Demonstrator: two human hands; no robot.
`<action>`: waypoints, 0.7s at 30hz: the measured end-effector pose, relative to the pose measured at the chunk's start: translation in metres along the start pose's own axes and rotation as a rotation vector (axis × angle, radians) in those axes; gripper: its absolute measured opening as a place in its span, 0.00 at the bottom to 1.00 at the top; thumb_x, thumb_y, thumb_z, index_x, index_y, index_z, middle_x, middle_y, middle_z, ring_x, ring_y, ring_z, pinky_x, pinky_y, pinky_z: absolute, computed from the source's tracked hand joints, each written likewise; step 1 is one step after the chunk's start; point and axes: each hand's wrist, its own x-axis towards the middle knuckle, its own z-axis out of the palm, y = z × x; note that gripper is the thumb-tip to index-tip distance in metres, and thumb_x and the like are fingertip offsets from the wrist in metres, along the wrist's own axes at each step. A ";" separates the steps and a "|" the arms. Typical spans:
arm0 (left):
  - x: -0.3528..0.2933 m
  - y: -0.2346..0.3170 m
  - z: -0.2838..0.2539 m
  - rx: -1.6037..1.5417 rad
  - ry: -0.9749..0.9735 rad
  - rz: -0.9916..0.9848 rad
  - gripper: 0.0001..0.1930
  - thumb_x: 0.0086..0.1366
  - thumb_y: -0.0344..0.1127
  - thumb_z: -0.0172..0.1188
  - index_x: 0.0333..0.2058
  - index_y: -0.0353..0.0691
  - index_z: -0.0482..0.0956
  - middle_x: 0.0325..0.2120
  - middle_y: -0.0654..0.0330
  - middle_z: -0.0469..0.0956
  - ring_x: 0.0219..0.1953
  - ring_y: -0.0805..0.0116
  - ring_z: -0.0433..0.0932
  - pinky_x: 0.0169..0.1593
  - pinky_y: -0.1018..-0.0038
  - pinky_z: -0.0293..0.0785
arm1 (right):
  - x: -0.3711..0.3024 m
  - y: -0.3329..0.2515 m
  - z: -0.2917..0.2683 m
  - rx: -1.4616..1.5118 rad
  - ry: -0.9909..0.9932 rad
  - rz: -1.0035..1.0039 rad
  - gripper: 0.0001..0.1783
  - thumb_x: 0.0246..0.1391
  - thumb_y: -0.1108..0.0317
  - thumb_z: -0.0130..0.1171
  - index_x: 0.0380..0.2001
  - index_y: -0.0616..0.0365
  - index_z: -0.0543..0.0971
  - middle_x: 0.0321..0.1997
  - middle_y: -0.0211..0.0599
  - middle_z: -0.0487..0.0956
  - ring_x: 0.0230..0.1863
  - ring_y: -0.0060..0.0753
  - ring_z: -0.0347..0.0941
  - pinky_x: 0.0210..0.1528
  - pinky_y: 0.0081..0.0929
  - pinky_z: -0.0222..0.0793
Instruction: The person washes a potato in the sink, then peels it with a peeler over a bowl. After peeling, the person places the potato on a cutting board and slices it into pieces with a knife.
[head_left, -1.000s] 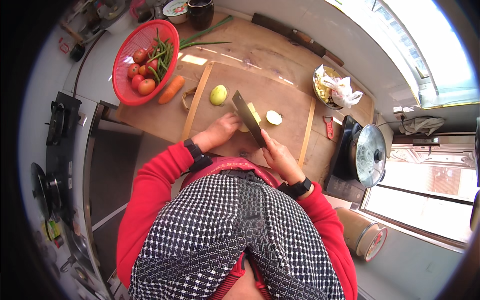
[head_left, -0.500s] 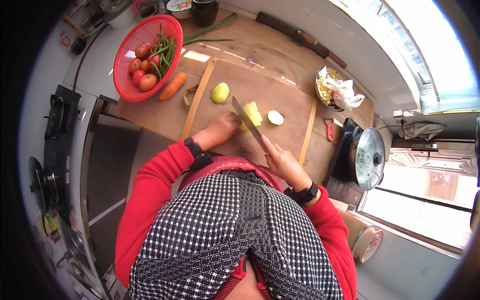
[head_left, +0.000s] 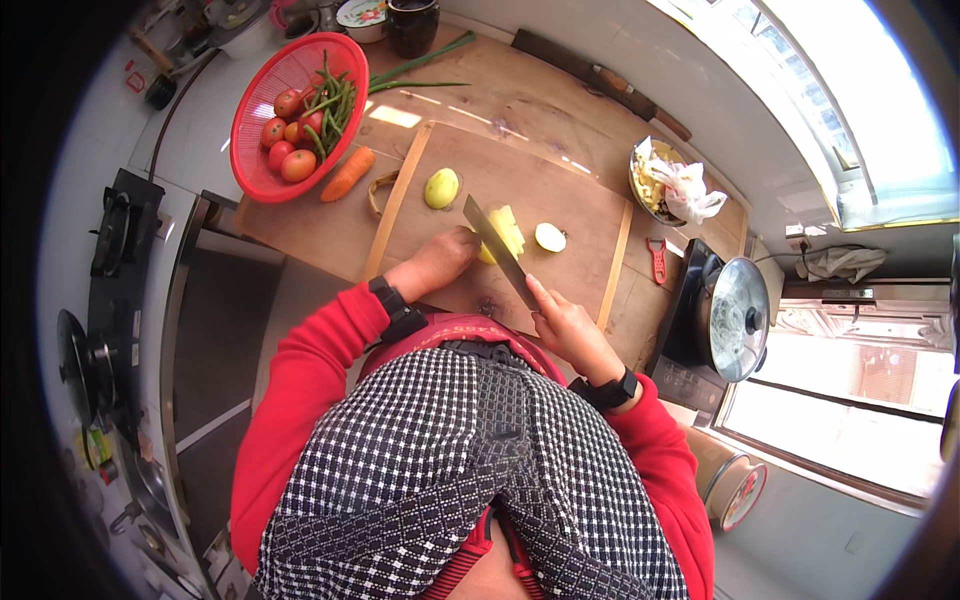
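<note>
The knife (head_left: 497, 250) blade is showing smooth, dull grey metal, lying over a matt, worn wooden cutting board (head_left: 560, 200). The desk (head_left: 520, 95) is looking like scuffed wood, while the red basket (head_left: 262, 125) is gleaming as glossy plastic. The pot lid (head_left: 738, 318) is shining like glass.

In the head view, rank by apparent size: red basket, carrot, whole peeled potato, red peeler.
1. Red basket, clearly largest.
2. Carrot.
3. Whole peeled potato and red peeler look alike overall, the potato rounder, the peeler longer and thinner; fisheye bending leaves this unsure.
</note>
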 end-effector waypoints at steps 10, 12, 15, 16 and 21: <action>-0.001 0.003 0.000 0.054 0.007 -0.011 0.03 0.43 0.26 0.52 0.21 0.37 0.72 0.24 0.58 0.71 0.30 0.60 0.71 0.34 0.70 0.71 | 0.016 0.013 0.019 0.034 -0.010 0.006 0.32 0.44 0.76 0.49 0.56 0.57 0.57 0.32 0.51 0.71 0.27 0.53 0.69 0.30 0.40 0.66; -0.001 0.002 -0.001 0.069 0.010 -0.004 0.03 0.43 0.26 0.52 0.21 0.38 0.73 0.24 0.58 0.71 0.30 0.60 0.71 0.34 0.69 0.71 | 0.015 0.013 0.019 0.077 -0.032 0.105 0.31 0.46 0.76 0.49 0.56 0.57 0.57 0.36 0.54 0.71 0.33 0.55 0.70 0.35 0.40 0.66; -0.002 0.000 -0.001 0.053 0.021 -0.024 0.04 0.44 0.26 0.52 0.22 0.38 0.73 0.25 0.58 0.71 0.30 0.59 0.71 0.34 0.69 0.71 | 0.008 0.008 0.016 0.103 0.046 0.086 0.31 0.45 0.76 0.50 0.56 0.58 0.58 0.36 0.53 0.71 0.34 0.55 0.70 0.35 0.39 0.66; -0.003 -0.001 -0.001 0.018 0.018 -0.043 0.03 0.44 0.25 0.52 0.22 0.38 0.73 0.25 0.58 0.71 0.30 0.58 0.71 0.34 0.68 0.71 | 0.006 0.006 0.014 0.093 0.035 0.074 0.31 0.45 0.76 0.50 0.55 0.58 0.58 0.36 0.53 0.71 0.34 0.54 0.70 0.35 0.39 0.66; -0.007 -0.004 0.003 -0.084 -0.047 -0.129 0.05 0.48 0.25 0.53 0.26 0.35 0.75 0.29 0.55 0.74 0.32 0.56 0.72 0.36 0.68 0.71 | -0.001 -0.001 0.006 0.033 -0.029 0.072 0.31 0.45 0.76 0.50 0.55 0.58 0.58 0.34 0.52 0.72 0.32 0.53 0.70 0.33 0.38 0.67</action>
